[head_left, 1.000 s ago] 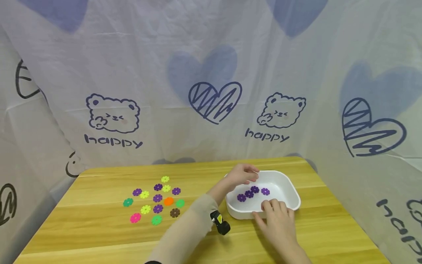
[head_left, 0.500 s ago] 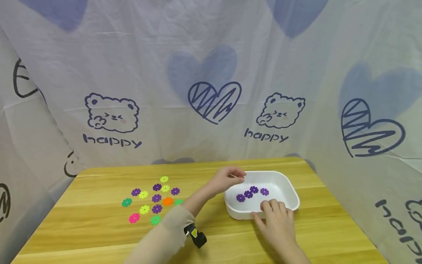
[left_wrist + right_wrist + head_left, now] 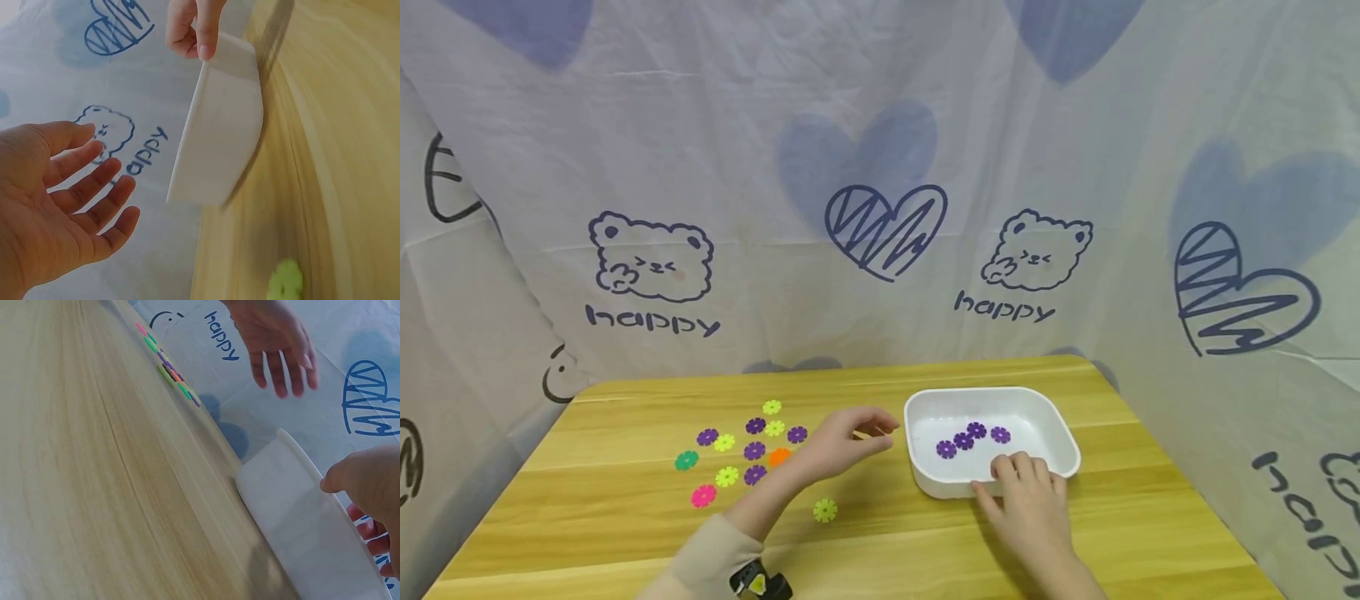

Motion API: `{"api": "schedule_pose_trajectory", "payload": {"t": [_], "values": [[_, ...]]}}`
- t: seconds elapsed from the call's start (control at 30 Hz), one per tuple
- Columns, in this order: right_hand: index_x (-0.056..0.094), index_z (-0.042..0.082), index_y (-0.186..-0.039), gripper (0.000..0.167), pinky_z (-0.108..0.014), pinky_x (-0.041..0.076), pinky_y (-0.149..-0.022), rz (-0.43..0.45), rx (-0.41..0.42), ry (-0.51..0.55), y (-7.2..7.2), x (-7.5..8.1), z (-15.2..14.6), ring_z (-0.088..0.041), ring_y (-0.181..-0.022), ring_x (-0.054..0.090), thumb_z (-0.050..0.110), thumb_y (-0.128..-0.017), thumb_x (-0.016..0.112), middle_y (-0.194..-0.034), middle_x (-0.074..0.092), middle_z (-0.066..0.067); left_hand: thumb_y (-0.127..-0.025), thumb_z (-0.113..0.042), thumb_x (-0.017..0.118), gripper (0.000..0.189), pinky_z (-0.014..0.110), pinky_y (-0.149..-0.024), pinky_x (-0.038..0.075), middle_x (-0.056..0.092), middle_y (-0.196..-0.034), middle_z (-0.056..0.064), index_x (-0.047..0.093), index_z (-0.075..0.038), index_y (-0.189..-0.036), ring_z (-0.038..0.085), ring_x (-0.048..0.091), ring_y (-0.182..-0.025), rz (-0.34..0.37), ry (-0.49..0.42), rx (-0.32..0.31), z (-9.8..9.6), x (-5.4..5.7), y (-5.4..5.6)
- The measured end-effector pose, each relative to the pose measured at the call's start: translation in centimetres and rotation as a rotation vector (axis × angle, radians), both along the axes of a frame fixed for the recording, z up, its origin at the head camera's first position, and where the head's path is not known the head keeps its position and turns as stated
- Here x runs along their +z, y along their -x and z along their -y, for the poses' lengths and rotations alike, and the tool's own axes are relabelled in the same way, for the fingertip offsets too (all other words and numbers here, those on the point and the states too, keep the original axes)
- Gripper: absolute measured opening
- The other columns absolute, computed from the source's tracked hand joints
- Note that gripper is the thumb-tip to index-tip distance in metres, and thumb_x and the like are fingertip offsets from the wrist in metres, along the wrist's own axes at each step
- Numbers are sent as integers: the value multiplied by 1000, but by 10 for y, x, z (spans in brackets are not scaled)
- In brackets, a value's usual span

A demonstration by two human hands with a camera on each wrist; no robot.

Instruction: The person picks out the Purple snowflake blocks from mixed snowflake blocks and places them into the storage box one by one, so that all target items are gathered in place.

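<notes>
My left hand (image 3: 842, 442) hovers over the table left of the white plastic box (image 3: 928, 486). Its fingers are loosely bent and hold nothing, as the left wrist view (image 3: 81, 206) confirms. My right hand (image 3: 1030, 504) grips the near rim of that box, thumb outside and fingers over the inside, also seen in the right wrist view (image 3: 369, 487). Inside the box lie several purple notched plastic discs (image 3: 946, 450). More flower-shaped discs are spread at left: purple (image 3: 755, 451), yellow (image 3: 727, 477), pink (image 3: 703, 496), teal (image 3: 687, 461) and orange (image 3: 779, 457), which the left hand partly covers.
One yellow-green disc (image 3: 825, 510) lies apart, between the left forearm and the box. A printed cloth (image 3: 880, 333) hangs behind and beside the wooden table (image 3: 587, 517). A black wrist camera (image 3: 760, 582) is strapped at the left sleeve.
My left hand has moved from above the box out to its left, towards the spread discs. The lone yellow-green disc has come into view. My right hand has stayed at the rim.
</notes>
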State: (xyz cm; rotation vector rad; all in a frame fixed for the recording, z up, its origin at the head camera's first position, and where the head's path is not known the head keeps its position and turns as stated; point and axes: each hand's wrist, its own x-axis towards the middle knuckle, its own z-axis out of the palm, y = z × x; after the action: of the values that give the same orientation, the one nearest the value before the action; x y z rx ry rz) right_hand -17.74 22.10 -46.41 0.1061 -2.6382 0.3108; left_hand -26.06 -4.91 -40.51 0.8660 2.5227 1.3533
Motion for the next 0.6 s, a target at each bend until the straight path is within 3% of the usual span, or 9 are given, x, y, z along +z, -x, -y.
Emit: {"api": "schedule_pose_trajectory", "payload": {"t": [0.2, 0.4, 0.6], "values": [[56, 15, -89, 30, -47, 39, -85, 23, -12, -2, 0, 0, -1, -26, -95, 48, 40, -84, 73, -96, 55, -4, -96, -28, 62, 26, 35, -90, 55, 68, -117, 6, 66, -14, -118, 22, 63, -108, 6, -50, 55, 33, -3, -15], [57, 16, -89, 31, -47, 40, -84, 19, -20, -20, 0, -1, 0, -26, -94, 49, 41, -83, 73, -95, 56, -3, -94, -28, 64, 26, 24, -76, 57, 70, -112, 7, 66, -13, -114, 19, 66, -97, 41, -106, 170, 68, -12, -32], [56, 15, -89, 31, -47, 39, -85, 13, -16, -13, 0, -1, 0, -25, -94, 48, 40, -83, 74, -95, 55, -3, -92, -29, 67, 29, 19, -82, 54, 70, -112, 7, 66, -12, -115, 14, 67, -98, 79, -119, 315, 105, -16, -43]]}}
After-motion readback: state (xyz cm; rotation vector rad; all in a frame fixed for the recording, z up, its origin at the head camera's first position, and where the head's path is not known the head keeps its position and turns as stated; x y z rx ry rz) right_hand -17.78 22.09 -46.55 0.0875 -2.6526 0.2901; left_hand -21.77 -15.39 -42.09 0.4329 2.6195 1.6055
